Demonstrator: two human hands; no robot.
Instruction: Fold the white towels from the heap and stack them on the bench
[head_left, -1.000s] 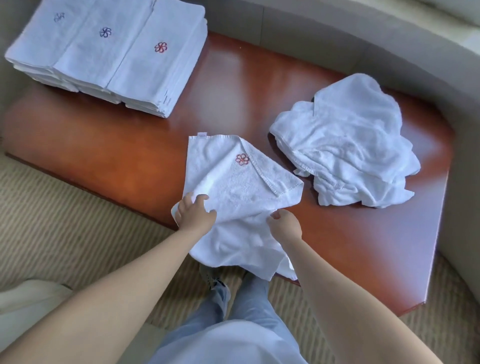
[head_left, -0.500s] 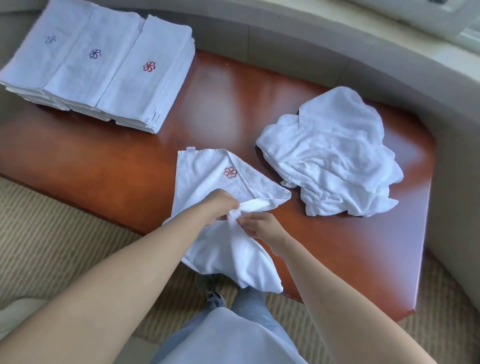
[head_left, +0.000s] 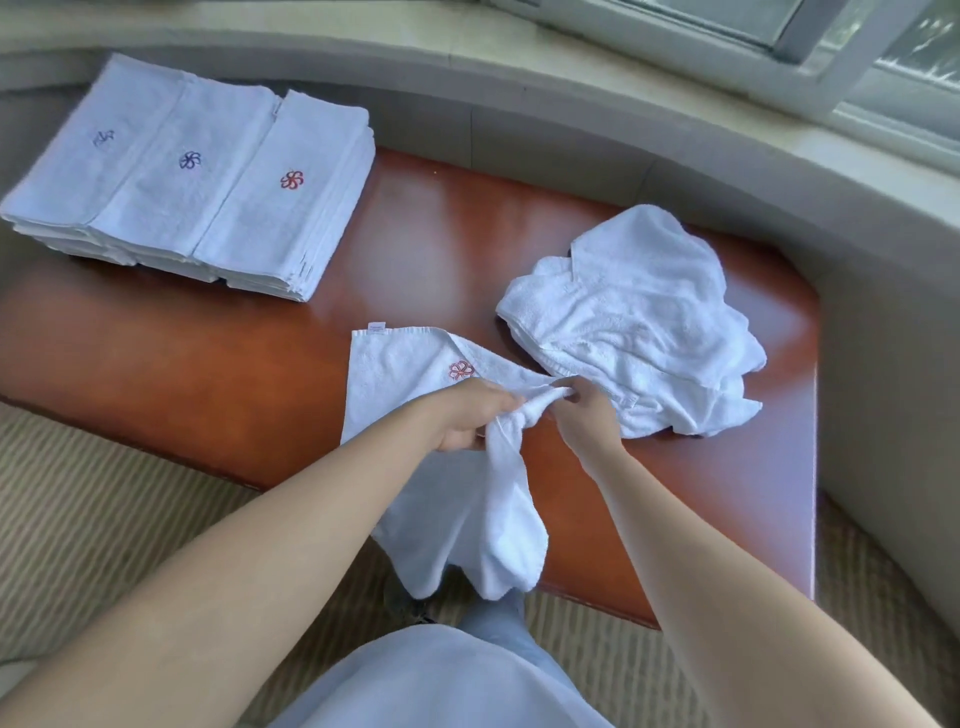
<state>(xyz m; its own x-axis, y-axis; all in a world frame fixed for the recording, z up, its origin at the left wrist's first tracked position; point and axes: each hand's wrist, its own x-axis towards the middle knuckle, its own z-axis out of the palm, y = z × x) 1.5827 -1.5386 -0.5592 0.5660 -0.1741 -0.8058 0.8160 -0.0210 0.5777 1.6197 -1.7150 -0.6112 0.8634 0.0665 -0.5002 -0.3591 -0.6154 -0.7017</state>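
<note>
A: Where was the towel (head_left: 402, 374)?
B: On the bench (head_left: 208, 374), near edge, its lower half hanging over the front. The left hand (head_left: 462, 421) and right hand (head_left: 582, 415) each pinched a bunched fold at its middle, fingers curled tight on cloth.
A: How would it handle?
B: Light, limp terry, I'd judge; it sagged wherever unheld. Best taken by the hemmed corners, not the middle.
A: Anything in the way?
B: The heap (head_left: 639, 322) touched its right corner, so it might snag. The stack (head_left: 197, 192) sat well apart, back left.
</note>
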